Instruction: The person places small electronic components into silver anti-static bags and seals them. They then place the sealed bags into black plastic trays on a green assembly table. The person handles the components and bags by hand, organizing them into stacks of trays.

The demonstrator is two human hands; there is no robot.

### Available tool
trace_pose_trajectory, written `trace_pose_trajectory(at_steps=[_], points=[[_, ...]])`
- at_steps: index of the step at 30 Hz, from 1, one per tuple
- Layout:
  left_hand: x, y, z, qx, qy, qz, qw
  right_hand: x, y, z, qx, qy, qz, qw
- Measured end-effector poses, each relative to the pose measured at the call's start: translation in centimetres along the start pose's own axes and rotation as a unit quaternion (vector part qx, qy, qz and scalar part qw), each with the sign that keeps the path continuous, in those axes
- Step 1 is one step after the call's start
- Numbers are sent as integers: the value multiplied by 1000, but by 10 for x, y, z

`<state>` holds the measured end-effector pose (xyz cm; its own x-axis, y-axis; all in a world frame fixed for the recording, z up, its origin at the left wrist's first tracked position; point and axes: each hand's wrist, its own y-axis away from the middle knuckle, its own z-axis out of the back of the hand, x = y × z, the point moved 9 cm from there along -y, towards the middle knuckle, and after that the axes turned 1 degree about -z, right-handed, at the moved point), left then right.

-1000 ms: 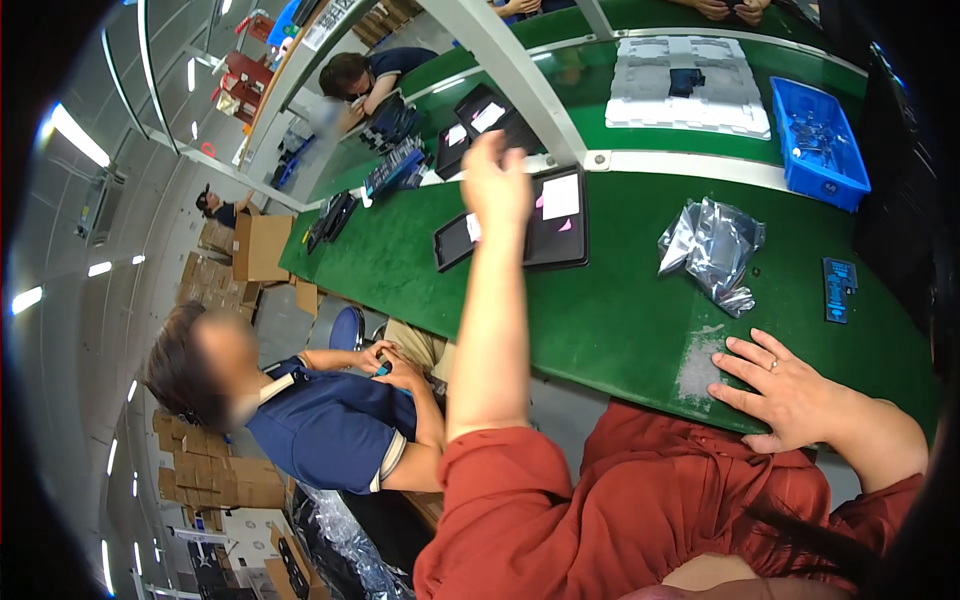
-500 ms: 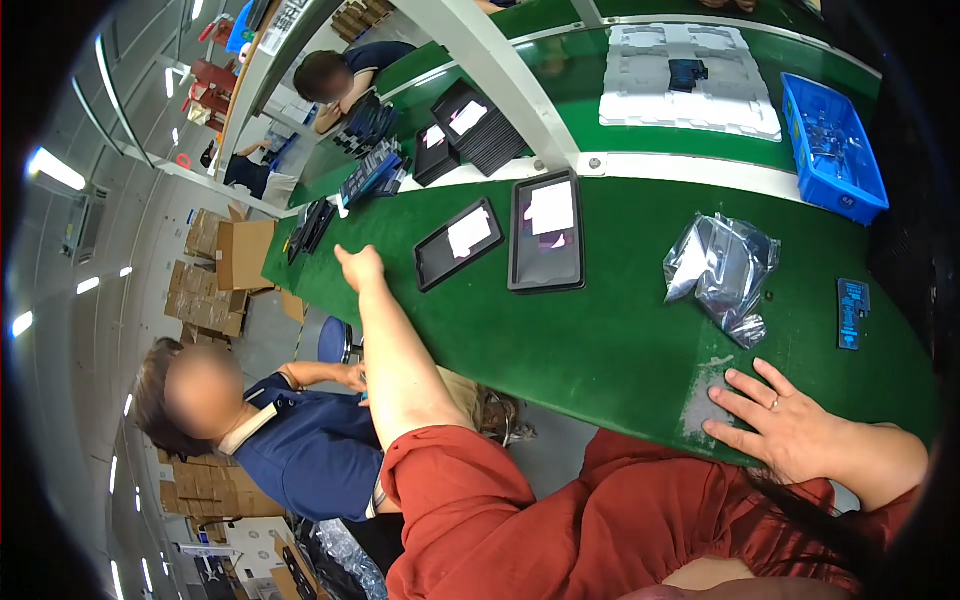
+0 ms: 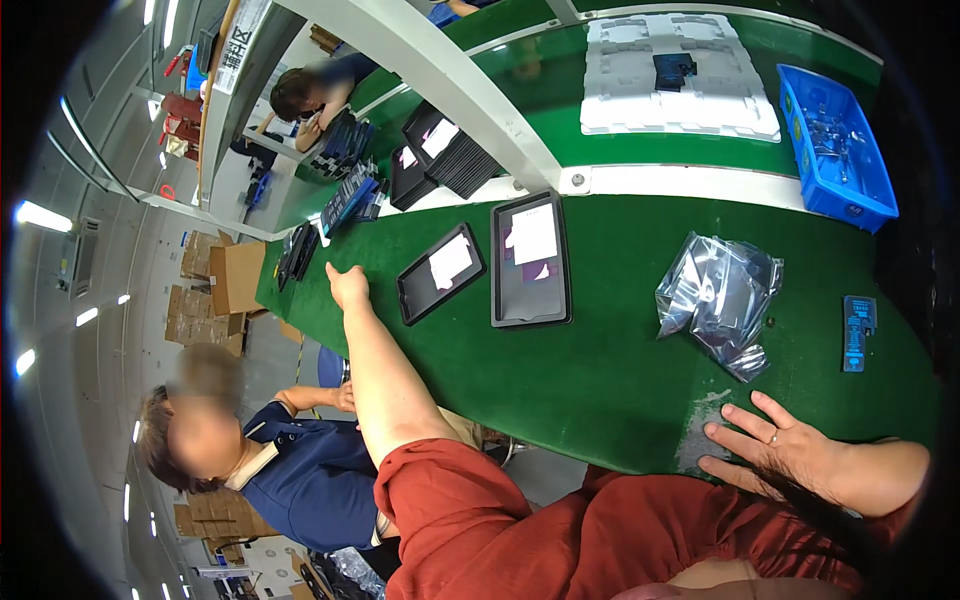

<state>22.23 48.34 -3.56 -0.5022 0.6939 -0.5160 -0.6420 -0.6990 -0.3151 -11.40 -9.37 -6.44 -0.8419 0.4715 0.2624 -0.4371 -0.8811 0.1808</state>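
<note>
L hand (image 3: 349, 288) is way out at the L end of the green table (image 3: 600, 385), thumb & a finger spread; nothing shows in it, & I can't tell if it touches the top. Black pieces (image 3: 297, 254) lie just past it, nr the edge, w/ a messy pile of dark flat parts (image 3: 350, 203) behind. A bump could knock some off, prob. b/c they sit so close to the edge. The small black tray (image 3: 414, 302) is just R of that hand, the big black tray (image 3: 531, 303) next to it; a quick swing back might hit them. A co-worker (image 3: 310, 470) sits by the L arm, so elbows could bump. R hand (image 3: 790, 448) is on the table, fingers spread; sliding fwd might squash the shiny bag (image 3: 722, 300).
</note>
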Motion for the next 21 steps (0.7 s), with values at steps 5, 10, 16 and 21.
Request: trace_pose_trajectory(at_steps=[5,10,16,21], points=[[27,-19,-27,31,36,26,999,0,0,0,37,35,8,999],[51,-25,-38,38,85,33,995,-1,0,1,17,35,7,999],[57,-9,-29,-21,119,-1,993,-2,1,15,-111,7,-13,994],[36,21,-20,-16,227,-28,973,-2,1,13,-126,-2,-12,992]])
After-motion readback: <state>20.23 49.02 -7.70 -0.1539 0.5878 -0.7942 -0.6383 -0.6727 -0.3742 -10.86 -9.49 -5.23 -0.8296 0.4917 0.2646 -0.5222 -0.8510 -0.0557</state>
